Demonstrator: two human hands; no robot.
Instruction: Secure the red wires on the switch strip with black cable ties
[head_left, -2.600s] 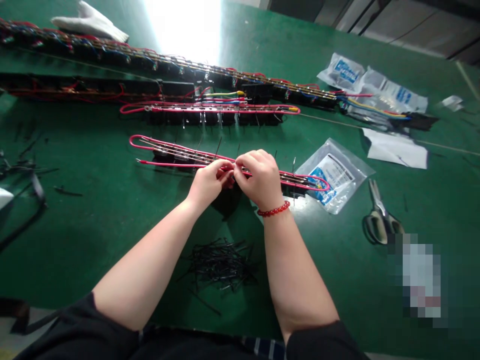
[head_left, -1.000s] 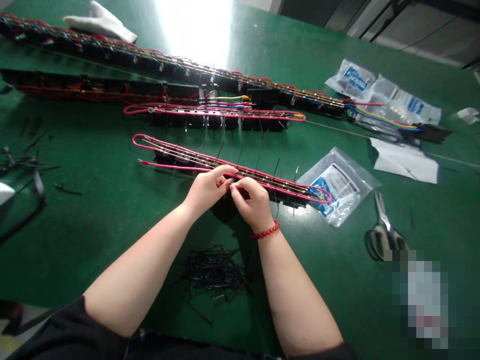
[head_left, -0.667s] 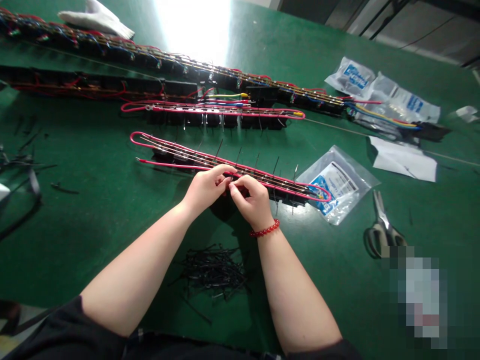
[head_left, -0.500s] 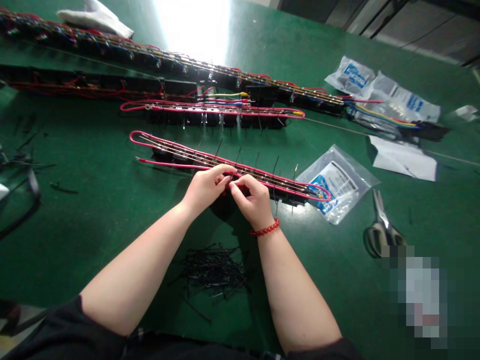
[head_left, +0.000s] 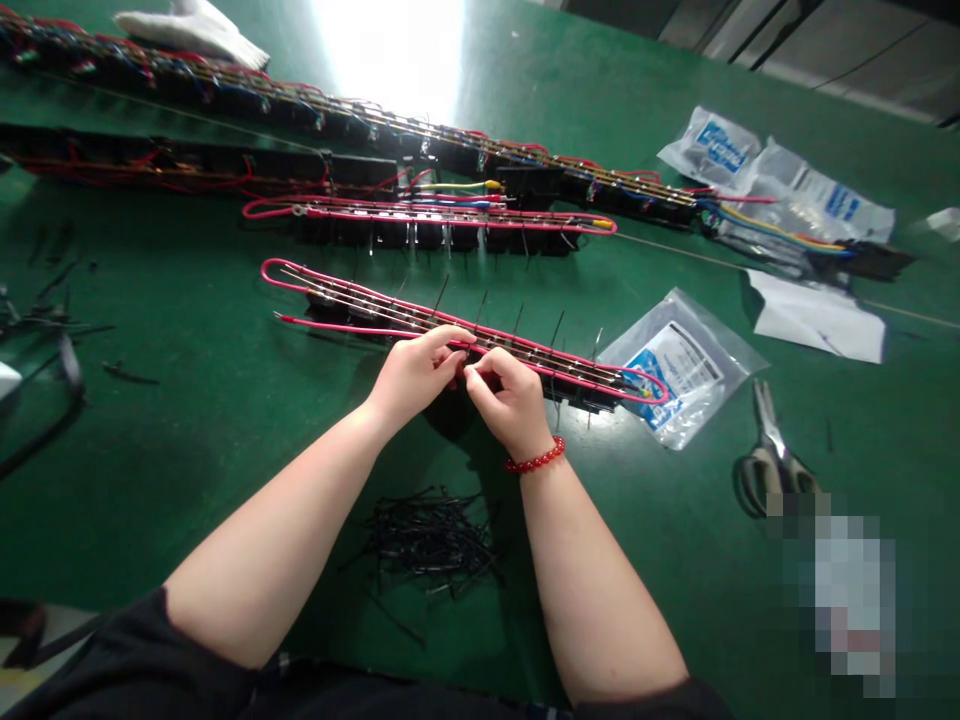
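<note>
A black strip assembly [head_left: 345, 310] lies slantwise before me, with a looped red cable [head_left: 390, 293] and thin metal rods along it. Several thin black cable ties [head_left: 441, 297] stick up from it. My left hand [head_left: 420, 372] is closed at its near edge, index finger across the red cable, thumb bent in beneath. Close beside it, my right hand [head_left: 510, 395] pinches with thumb and index finger. Between the fingertips a thin dark cable tie partly shows; most of it is hidden. Below my hands lies a pile of loose black cable ties [head_left: 435, 540].
Behind lie a similar red-cabled assembly [head_left: 450, 220] and a long wired strip [head_left: 360, 120]. To the right are a clear plastic bag [head_left: 675, 365], scissors [head_left: 772, 450], white paper [head_left: 817, 315] and packets [head_left: 817, 200]. A white glove [head_left: 195, 35] rests at the back left.
My right hand has shifted very slightly right, and a small gap shows between the two hands' fingertips. The whole view has drifted a little; the assembly stays in place.
</note>
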